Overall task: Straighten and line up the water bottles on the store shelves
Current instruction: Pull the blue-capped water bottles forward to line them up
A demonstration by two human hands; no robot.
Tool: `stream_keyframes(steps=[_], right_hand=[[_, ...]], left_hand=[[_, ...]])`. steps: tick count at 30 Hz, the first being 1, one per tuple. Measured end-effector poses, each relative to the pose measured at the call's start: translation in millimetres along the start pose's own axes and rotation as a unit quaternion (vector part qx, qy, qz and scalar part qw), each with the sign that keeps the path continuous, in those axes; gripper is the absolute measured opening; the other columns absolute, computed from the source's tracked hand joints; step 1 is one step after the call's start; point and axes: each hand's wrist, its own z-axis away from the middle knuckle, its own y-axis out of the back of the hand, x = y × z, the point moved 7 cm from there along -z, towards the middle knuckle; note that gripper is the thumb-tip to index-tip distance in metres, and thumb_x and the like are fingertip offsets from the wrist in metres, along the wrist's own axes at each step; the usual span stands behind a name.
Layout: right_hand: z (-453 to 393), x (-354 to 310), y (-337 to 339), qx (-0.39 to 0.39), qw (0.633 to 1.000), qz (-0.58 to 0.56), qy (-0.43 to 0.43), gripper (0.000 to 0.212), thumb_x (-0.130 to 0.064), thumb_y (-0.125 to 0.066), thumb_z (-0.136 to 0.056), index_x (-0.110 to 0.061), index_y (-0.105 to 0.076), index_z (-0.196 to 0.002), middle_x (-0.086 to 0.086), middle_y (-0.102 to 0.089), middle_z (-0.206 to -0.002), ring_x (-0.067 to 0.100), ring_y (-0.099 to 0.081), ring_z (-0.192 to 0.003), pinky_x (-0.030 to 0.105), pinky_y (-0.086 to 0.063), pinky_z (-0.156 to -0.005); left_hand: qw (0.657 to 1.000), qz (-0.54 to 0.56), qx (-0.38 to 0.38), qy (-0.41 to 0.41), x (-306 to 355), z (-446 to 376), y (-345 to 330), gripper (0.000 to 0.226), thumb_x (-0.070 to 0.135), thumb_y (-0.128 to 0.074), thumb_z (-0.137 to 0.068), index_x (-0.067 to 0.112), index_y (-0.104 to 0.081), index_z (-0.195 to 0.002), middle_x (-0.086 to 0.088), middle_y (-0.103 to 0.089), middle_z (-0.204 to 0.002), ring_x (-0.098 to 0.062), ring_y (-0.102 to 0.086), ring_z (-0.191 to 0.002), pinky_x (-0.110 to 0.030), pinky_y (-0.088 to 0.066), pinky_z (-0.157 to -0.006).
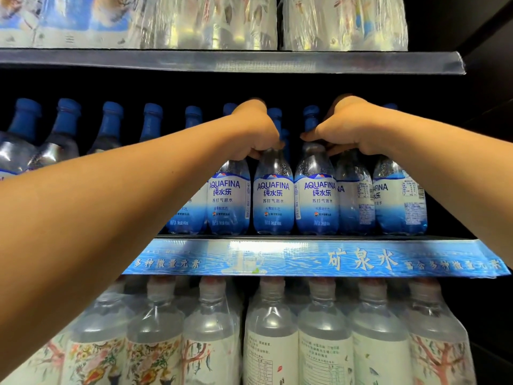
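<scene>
Partly hidden, bottle necks [273,154] (hands [256,129] gripping); caps obscured

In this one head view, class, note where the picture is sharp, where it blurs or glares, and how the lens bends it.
Head view: Aquafina labels sharp; top-shelf packs blurred; glare on the shelf strip; shelf edges bow from wide-angle distortion.
</scene>
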Motion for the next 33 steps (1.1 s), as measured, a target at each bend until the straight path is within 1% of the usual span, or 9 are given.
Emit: stream_keyframes(steps=[3, 6, 11, 16, 18, 23, 28, 31, 33], right_hand=[[2, 1, 1, 0.019, 1.0, 0.02, 0.004, 0.032, -0.019, -0.083, -0.08, -0.006, -0.058, -0.095, 0.012, -0.066, -0.078, 0.027, -0.071, -0.063, 0.033, -0.062, -0.055], [6, 0, 2, 0.024, 0.999, 0.028, 0.005, 0.034, -0.022, -0.083, -0.08, -0.008, -0.057, -0.096, 0.009, -0.065, -0.073, 0.019, -0.066, -0.051, 0.023, -0.053, -0.039], [6, 1, 2, 0.022, 0.999, 0.027, 0.016, 0.056, -0.037, -0.087, -0.072, -0.001, -0.062, -0.107, 0.016, -0.071, -0.093, 0.03, -0.073, -0.077, 0.043, -0.062, -0.076], [6, 14, 3, 0.044, 0.997, 0.053, 0.027, 0.056, -0.048, -0.089, -0.063, -0.003, -0.064, -0.085, 0.019, -0.072, -0.085, 0.033, -0.073, -0.077, 0.05, -0.061, -0.077], [8, 16, 4, 0.055, 0.996, 0.064, 0.03, 0.062, -0.053, -0.088, -0.06, 0.001, -0.067, -0.083, 0.022, -0.073, -0.086, 0.037, -0.073, -0.081, 0.054, -0.06, -0.078], [13, 15, 6, 0.073, 0.99, 0.116, 0.032, 0.065, -0.062, -0.086, -0.056, -0.002, -0.071, -0.078, 0.019, -0.073, -0.079, 0.035, -0.072, -0.076, 0.048, -0.059, -0.073], [12, 15, 2, 0.053, 0.996, 0.07, 0.03, 0.055, -0.051, -0.088, -0.063, -0.001, -0.07, -0.08, 0.02, -0.074, -0.082, 0.039, -0.073, -0.081, 0.056, -0.06, -0.076], [10, 17, 2, 0.054, 0.996, 0.066, 0.026, 0.055, -0.053, -0.086, -0.065, -0.004, -0.071, -0.084, 0.017, -0.074, -0.084, 0.034, -0.073, -0.079, 0.052, -0.06, -0.078], [9, 17, 1, 0.054, 0.996, 0.058, 0.026, 0.055, -0.054, -0.084, -0.067, -0.003, -0.071, -0.085, 0.017, -0.074, -0.083, 0.03, -0.071, -0.07, 0.051, -0.061, -0.075]], left_hand=[[1.0, -0.017, 0.008, -0.004, 0, 1, 1, 0.028, 0.008, -0.079, -0.08, 0.002, -0.062, -0.102, -0.019, -0.07, -0.102, -0.031, -0.07, -0.093, -0.047, -0.059, -0.081], [0.999, -0.041, 0.012, -0.013, 3, 5, 3, 0.024, 0.011, -0.078, -0.081, 0.006, -0.061, -0.098, -0.018, -0.071, -0.102, -0.031, -0.071, -0.093, -0.047, -0.059, -0.083], [0.992, -0.102, 0.036, -0.066, 16, 19, 29, 0.033, 0.019, -0.082, -0.077, -0.001, -0.067, -0.098, -0.016, -0.072, -0.091, -0.029, -0.073, -0.085, -0.047, -0.061, -0.076], [0.949, -0.223, 0.178, -0.137, 10, 49, 90, 0.023, 0.03, -0.07, -0.074, 0.006, -0.073, -0.072, -0.011, -0.07, -0.065, -0.024, -0.07, -0.068, -0.039, -0.06, -0.068], [0.937, -0.275, 0.182, -0.113, -15, 58, 90, 0.035, 0.041, -0.069, -0.073, 0.006, -0.073, -0.075, -0.011, -0.069, -0.068, -0.025, -0.067, -0.072, -0.041, -0.056, -0.069], [0.945, -0.224, 0.191, -0.142, -53, 66, 73, 0.056, 0.05, -0.075, -0.072, 0.01, -0.068, -0.11, -0.009, -0.072, -0.107, -0.025, -0.066, -0.099, -0.04, -0.052, -0.089], [0.955, -0.219, 0.162, -0.117, -53, 50, 65, 0.042, 0.046, -0.068, -0.075, 0.007, -0.052, -0.071, -0.016, -0.065, -0.073, -0.032, -0.062, -0.074, -0.037, -0.048, -0.06], [0.966, -0.179, 0.163, -0.089, -44, 39, 68, 0.038, 0.039, -0.069, -0.076, 0.013, -0.046, -0.061, -0.001, -0.047, -0.058, -0.016, -0.043, -0.052, -0.028, -0.028, -0.044], [0.976, -0.145, 0.153, -0.053, -42, 28, 72, 0.036, 0.034, -0.071, -0.076, 0.016, -0.043, -0.061, 0.001, -0.044, -0.059, -0.013, -0.04, -0.05, -0.026, -0.027, -0.042]])
